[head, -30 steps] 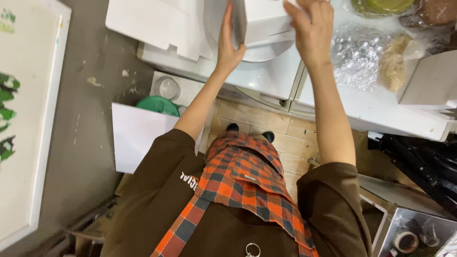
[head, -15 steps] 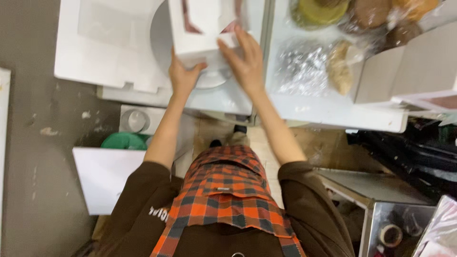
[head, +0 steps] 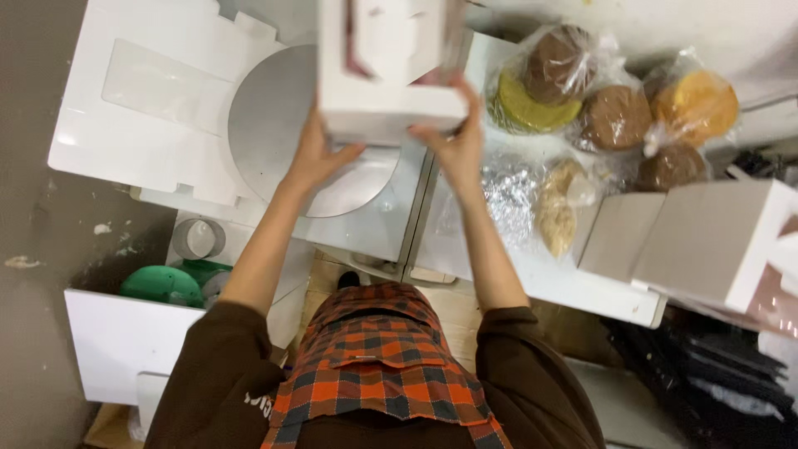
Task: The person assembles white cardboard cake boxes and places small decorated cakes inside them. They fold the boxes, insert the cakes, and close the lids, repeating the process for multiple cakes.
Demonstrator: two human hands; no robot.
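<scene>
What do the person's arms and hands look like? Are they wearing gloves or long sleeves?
No gloves: the left hand and right hand are bare, with no rings or watch in sight. The forearms are bare too. Dark brown sleeves end near the elbows, and the left sleeve has small white lettering. An orange, red and dark plaid apron covers the front.

Box [head: 386, 79] up above the table [head: 391, 224], left hand [head: 320, 154] under its left edge, right hand [head: 453, 137] at its right edge. Directly beneath the box lies the round board [head: 283, 125], resting on the table. Left of the round board, a flat unfolded carton sheet [head: 141, 100]. Right of the hands, wrapped cakes [head: 615, 108] clustered at the table's far side, with a crumpled wrap bundle [head: 540, 199] nearer the person. Further right, a closed box [head: 706, 241] at the table's edge. Below the table on the left, a bin [head: 162, 283] on the floor [head: 37, 291].
</scene>
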